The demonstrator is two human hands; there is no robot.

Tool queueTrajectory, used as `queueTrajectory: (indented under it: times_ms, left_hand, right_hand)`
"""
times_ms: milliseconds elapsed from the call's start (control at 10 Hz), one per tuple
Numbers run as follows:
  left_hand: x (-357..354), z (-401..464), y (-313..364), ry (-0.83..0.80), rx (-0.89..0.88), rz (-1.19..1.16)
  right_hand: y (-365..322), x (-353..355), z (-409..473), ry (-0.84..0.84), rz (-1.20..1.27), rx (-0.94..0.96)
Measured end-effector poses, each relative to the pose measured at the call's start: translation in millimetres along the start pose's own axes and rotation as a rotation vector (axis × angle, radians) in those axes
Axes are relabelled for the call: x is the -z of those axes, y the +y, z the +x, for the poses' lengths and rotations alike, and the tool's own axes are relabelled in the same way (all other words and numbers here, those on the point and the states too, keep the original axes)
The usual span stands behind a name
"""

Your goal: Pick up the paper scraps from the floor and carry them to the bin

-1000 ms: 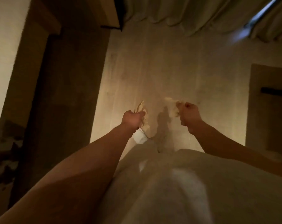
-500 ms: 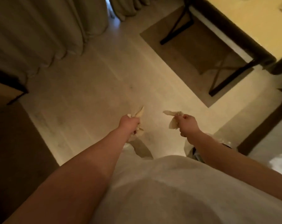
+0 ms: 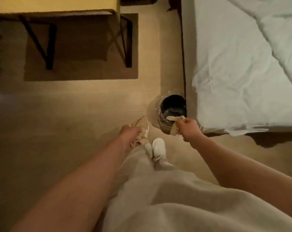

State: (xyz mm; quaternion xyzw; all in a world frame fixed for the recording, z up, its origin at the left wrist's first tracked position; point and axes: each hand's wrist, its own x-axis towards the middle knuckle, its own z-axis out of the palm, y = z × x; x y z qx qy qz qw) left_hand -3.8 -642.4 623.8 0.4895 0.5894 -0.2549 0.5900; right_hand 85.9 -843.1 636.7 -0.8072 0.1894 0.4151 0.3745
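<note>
A small round bin (image 3: pixel 173 107) with a clear plastic liner stands on the floor against the bed's corner. My right hand (image 3: pixel 188 127) is shut on crumpled beige paper scraps (image 3: pixel 173 122) that hang over the bin's near rim. My left hand (image 3: pixel 130 133) is shut on another bunch of paper scraps (image 3: pixel 142 129), held above the floor to the left of the bin. Both arms reach forward over my pale trousers.
A bed (image 3: pixel 242 64) with a rumpled white sheet fills the right side. A table (image 3: pixel 58 5) with black metal legs stands on a brown rug (image 3: pixel 81 71) at the upper left. My white slipper (image 3: pixel 158 146) is just below the bin. A curtain edges the far left.
The view has swung round from the curtain and table toward the bed, and the bin has come into full view. Both hands still grip their scraps; the right one is now over the bin's rim.
</note>
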Motion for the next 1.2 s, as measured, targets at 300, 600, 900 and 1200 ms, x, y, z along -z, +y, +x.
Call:
queueTrajectory:
  times_ms: [300, 600, 900, 1200]
  left_hand:
    - [-84.3, 121.1, 41.2, -0.086, 0.111, 0.240]
    - [-152.1, 299.4, 55.9, -0.208, 0.158, 0.260]
    - [-212.9, 372.9, 69.2, -0.337, 0.181, 0.320]
    - [-169.7, 273.5, 88.9, -0.345, 0.197, 0.372]
  right_hand:
    - [16.5, -14.1, 110.5, -0.011, 0.285, -0.166]
    - [58.0, -54.8, 299.8, -0.058, 0.612, -0.488]
    - [85.4, -65.5, 378.4, 0.009, 0.927, -0.547]
    - [42.3, -34.0, 281.5, -0.070, 0.880, -0.524]
